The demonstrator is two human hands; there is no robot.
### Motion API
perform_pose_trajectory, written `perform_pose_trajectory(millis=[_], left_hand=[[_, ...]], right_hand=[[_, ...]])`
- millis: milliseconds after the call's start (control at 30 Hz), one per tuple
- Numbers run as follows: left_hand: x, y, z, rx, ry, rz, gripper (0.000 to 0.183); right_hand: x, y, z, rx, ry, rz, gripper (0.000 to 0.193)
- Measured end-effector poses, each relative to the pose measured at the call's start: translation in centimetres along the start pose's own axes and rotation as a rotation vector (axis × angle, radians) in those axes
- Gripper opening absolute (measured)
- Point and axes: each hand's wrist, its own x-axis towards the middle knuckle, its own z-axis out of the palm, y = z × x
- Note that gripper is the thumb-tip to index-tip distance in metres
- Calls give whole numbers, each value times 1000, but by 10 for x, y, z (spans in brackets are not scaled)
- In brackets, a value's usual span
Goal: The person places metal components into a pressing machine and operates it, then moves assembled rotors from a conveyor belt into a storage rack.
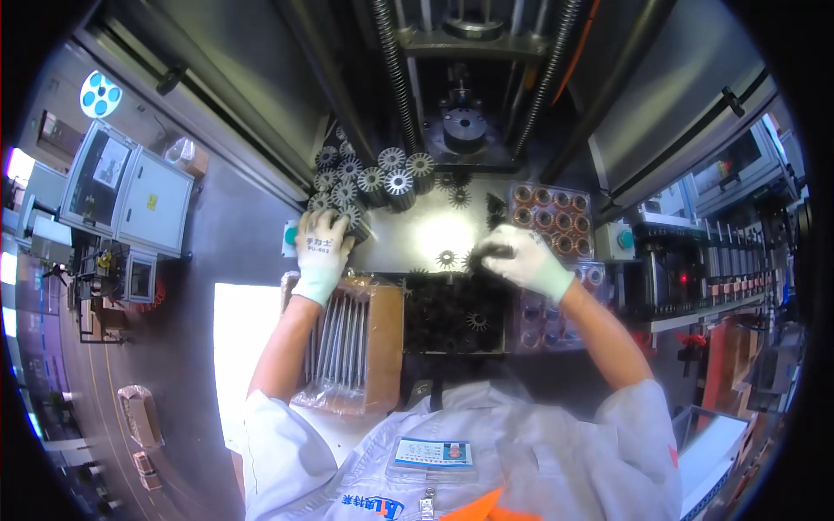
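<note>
Both my hands wear white gloves with pale green cuffs. My left hand (321,247) is closed, its fingers curled against the nearest of several upright slotted metal cores (345,191), grouped at the left of the metal worktop; the fingertips are partly hidden. My right hand (525,259) is closed around a dark piece (495,252) at the worktop's right front, its shape mostly covered by the fingers. Thin toothed laminations (446,258) lie beside it on the bright metal plate (417,233). More black toothed laminations (477,321) fill a dark tray below the plate's front edge.
A press with a round black fixture (464,128) stands behind the worktop, between springs and posts. Clear trays of copper-coloured ring parts (551,219) sit at right. A cardboard box (382,347) with metal rods (343,339) is at front left. Green buttons (625,239) flank the worktop.
</note>
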Motion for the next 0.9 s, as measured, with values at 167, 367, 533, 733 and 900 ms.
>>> perform_pose_trajectory(millis=[167,367,533,733,900], left_hand=[[7,5,5,3,61,104,48],[6,18,-11,25,-94,251,43],[-1,44,-35,-189,50,139,41],[7,64,-59,-612,50,-68,32],[20,68,-56,-723,97,-107,32]], right_hand=[[-22,7,-17,246,28,35,24],[15,7,-38,543,248,57,31],[101,-1,-77,725,471,48,31],[182,13,-91,686,647,27,33],[223,48,-90,500,666,126,33]])
